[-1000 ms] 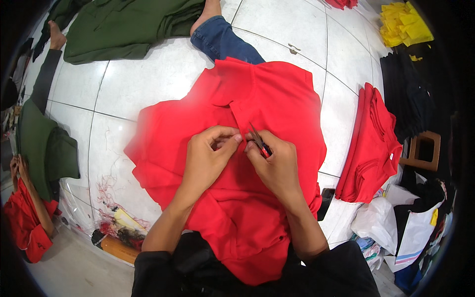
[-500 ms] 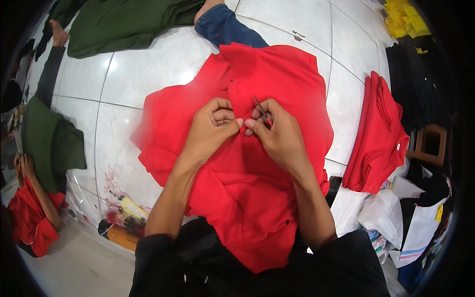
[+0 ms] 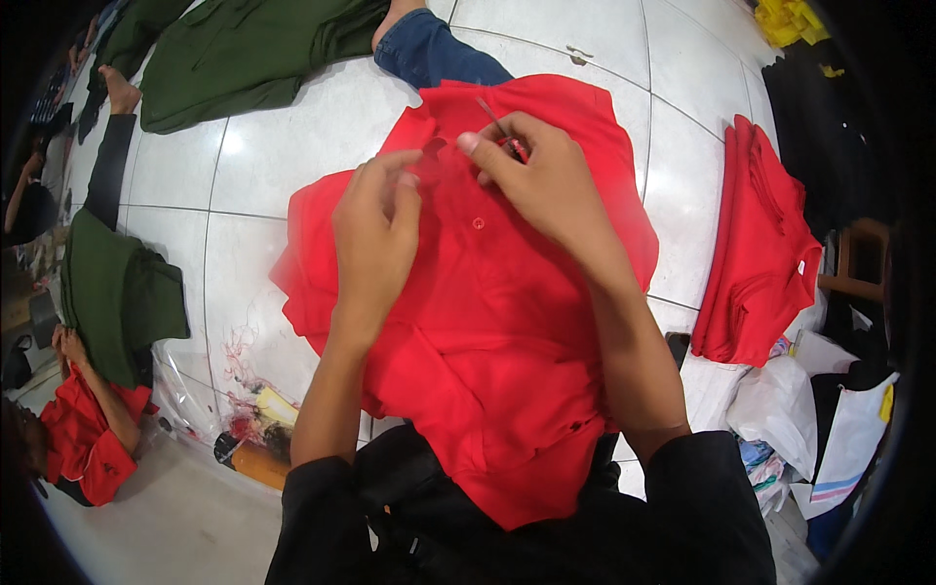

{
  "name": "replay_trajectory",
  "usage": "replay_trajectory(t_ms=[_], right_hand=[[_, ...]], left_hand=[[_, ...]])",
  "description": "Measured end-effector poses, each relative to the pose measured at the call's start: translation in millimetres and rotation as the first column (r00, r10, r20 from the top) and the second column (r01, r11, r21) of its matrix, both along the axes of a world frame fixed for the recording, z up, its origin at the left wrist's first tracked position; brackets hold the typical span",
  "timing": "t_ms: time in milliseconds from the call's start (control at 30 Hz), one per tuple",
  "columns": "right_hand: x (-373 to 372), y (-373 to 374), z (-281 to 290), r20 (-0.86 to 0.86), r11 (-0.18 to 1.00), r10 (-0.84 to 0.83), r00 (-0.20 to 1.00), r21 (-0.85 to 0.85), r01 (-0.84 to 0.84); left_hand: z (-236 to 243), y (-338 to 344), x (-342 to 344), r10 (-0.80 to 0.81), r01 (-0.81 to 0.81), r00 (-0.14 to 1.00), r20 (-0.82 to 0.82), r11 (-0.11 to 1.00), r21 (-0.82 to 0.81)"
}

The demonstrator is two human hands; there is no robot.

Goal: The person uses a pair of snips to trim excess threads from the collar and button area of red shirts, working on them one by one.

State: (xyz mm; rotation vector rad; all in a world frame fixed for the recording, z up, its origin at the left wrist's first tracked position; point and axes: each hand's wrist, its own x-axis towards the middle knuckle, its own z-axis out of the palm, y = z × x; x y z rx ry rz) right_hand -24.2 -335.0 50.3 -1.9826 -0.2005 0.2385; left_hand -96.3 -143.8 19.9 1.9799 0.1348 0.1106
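A red polo shirt (image 3: 468, 302) is spread over my lap and the floor ahead, its placket facing up with one small button (image 3: 478, 223) in plain sight. My left hand (image 3: 375, 219) hovers at the left of the placket near the collar, fingers apart and slightly blurred, with nothing visible in it. Across from it, my right hand (image 3: 536, 171) is curled around small thread snips (image 3: 493, 115), whose thin metal blades point up past the fingers and whose red part shows in the palm. The right thumb sticks out toward the collar opening.
Folded red shirts (image 3: 756, 253) lie to the right, beside a black cloth pile (image 3: 814, 136) and a white plastic bag (image 3: 780, 405). Thread scraps (image 3: 253, 400) litter the floor at left. Dark green garments (image 3: 249, 63) lie ahead. A co-worker in red (image 3: 93, 429) sits at left.
Both hands have moved up toward the collar and come apart; before, their thumbs met on the placket. The left hand has let go of the cloth, and the button is now uncovered.
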Motion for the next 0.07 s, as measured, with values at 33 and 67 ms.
replay_trajectory(t_ms=[33, 67], right_hand=[[-1.4, -1.8, -2.9, -0.013, 0.995, -0.039, 0.999, 0.087, 0.04], [-0.4, -5.5, -1.5, -0.081, 0.998, -0.008, 0.997, 0.068, 0.014]], left_hand=[[12.4, -6.3, -11.5, 0.017, -0.026, 0.998, 0.064, 0.989, 0.144], [11.0, -7.4, -14.2, 0.011, -0.018, 0.999, 0.048, 0.988, 0.152]])
